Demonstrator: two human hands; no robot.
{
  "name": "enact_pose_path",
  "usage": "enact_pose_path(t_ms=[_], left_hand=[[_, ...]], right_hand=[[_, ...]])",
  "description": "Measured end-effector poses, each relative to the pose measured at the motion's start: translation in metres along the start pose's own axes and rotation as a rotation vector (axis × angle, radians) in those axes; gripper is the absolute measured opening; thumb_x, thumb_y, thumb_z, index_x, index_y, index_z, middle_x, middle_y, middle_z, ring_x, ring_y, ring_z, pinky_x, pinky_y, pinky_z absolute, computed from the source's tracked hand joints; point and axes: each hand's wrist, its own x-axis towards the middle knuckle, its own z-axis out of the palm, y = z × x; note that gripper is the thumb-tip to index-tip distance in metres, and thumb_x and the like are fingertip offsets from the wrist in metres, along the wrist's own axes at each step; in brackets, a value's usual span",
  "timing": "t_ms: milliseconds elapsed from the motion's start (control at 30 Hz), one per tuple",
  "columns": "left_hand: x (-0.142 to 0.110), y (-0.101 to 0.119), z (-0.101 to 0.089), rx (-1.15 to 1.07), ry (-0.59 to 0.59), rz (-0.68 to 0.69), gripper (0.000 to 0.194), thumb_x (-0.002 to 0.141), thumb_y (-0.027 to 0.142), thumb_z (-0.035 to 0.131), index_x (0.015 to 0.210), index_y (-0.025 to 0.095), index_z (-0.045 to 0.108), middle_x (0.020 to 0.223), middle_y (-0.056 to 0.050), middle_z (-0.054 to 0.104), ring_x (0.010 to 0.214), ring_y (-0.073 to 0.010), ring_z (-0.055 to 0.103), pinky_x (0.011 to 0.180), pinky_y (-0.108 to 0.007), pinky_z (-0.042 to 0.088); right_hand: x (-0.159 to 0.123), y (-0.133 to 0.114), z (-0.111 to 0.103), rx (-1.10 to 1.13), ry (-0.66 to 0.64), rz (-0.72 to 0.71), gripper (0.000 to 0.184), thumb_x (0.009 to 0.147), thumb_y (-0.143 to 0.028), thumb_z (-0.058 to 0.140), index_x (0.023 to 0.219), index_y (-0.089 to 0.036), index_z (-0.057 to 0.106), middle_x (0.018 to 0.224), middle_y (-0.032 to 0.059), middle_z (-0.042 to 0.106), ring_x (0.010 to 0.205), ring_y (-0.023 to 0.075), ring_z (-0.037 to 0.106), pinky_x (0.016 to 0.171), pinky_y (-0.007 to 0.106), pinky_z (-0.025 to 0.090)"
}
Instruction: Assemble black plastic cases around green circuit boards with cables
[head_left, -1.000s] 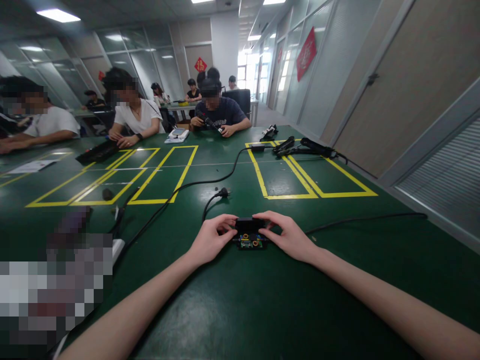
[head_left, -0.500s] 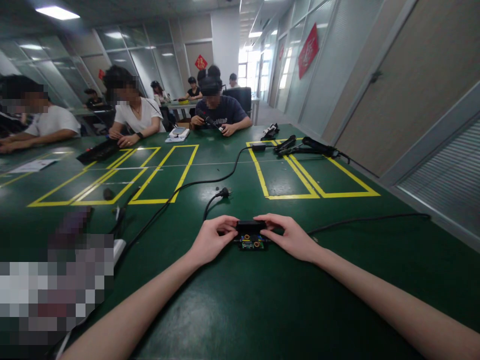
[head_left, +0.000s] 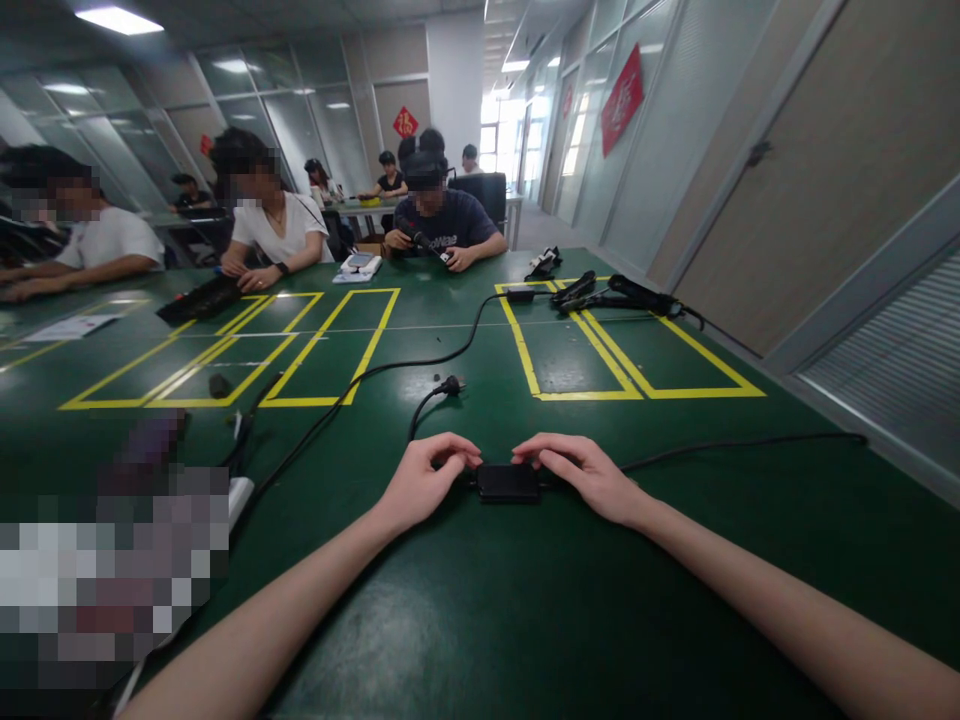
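A black power adapter [head_left: 509,484] lies flat on the green table in front of me, its upper cover lying over the inside so that no circuit board shows. A cord runs out from each end of it. My left hand [head_left: 425,480] is at its left end, fingers bent and fingertips close to the far left corner. At the far right corner is my right hand [head_left: 589,472], its fingers bent and the thumb apart from the fingertips. Neither hand grips the case; whether the fingertips still touch it I cannot tell.
A black plug [head_left: 450,387] lies beyond my left hand. Another adapter [head_left: 519,295] with a long cord and coiled black cables [head_left: 626,293] lie farther back. Yellow tape [head_left: 589,396] marks the table [head_left: 420,620]. A white power strip [head_left: 238,500] is at left. Co-workers sit across.
The black cover, tilted up between both hands with the circuit board showing, has come down over the board. My fingers have loosened from it.
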Motion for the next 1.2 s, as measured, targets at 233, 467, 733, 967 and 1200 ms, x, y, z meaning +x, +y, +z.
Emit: enact_pose_path(t_ms=[233, 467, 733, 967, 1200], left_hand=[[-0.004, 0.005, 0.002, 0.118, -0.018, 0.015, 0.019, 0.090, 0.032, 0.066, 0.091, 0.017, 0.077, 0.086, -0.005, 0.080, 0.079, -0.0199, 0.074, 0.075, -0.029, 0.058], [-0.005, 0.001, 0.004, 0.247, -0.069, 0.112, 0.013, 0.090, 0.027, 0.067, 0.091, 0.019, 0.078, 0.088, -0.004, 0.079, 0.082, -0.0195, 0.072, 0.082, -0.030, 0.058], [-0.016, 0.007, 0.017, 0.561, -0.244, 0.371, 0.033, 0.097, 0.028, 0.060, 0.129, 0.020, 0.063, 0.124, -0.011, 0.073, 0.111, -0.0262, 0.069, 0.099, -0.042, 0.053], [-0.018, 0.008, 0.019, 0.650, -0.248, 0.364, 0.034, 0.091, 0.023, 0.068, 0.124, 0.019, 0.059, 0.120, -0.011, 0.071, 0.109, -0.0279, 0.066, 0.096, -0.043, 0.052], [-0.017, 0.000, 0.018, 0.809, -0.281, 0.443, 0.035, 0.093, 0.018, 0.062, 0.128, 0.019, 0.058, 0.121, -0.011, 0.074, 0.100, -0.0263, 0.066, 0.088, -0.039, 0.049]], right_hand=[[0.001, -0.004, 0.007, -0.160, 0.002, -0.038, 0.025, 0.102, -0.035, 0.056, 0.108, -0.020, 0.076, 0.105, 0.0087, 0.078, 0.098, 0.0230, 0.072, 0.090, 0.040, 0.058], [-0.001, 0.002, 0.011, -0.297, -0.003, -0.185, 0.020, 0.101, -0.023, 0.055, 0.100, -0.019, 0.075, 0.104, 0.0106, 0.078, 0.097, 0.0214, 0.074, 0.087, 0.037, 0.059], [-0.005, -0.011, 0.012, -0.492, -0.086, -0.278, 0.014, 0.092, -0.021, 0.067, 0.106, -0.018, 0.066, 0.108, 0.0117, 0.075, 0.098, 0.0245, 0.070, 0.086, 0.040, 0.057], [-0.009, -0.012, 0.025, -0.646, -0.108, -0.225, 0.020, 0.090, -0.019, 0.064, 0.109, -0.016, 0.059, 0.103, 0.0128, 0.070, 0.091, 0.0259, 0.064, 0.079, 0.040, 0.054], [-0.013, -0.018, 0.027, -0.710, -0.129, -0.187, 0.014, 0.099, -0.028, 0.057, 0.108, -0.018, 0.061, 0.094, 0.0087, 0.070, 0.082, 0.0227, 0.067, 0.073, 0.034, 0.052]])
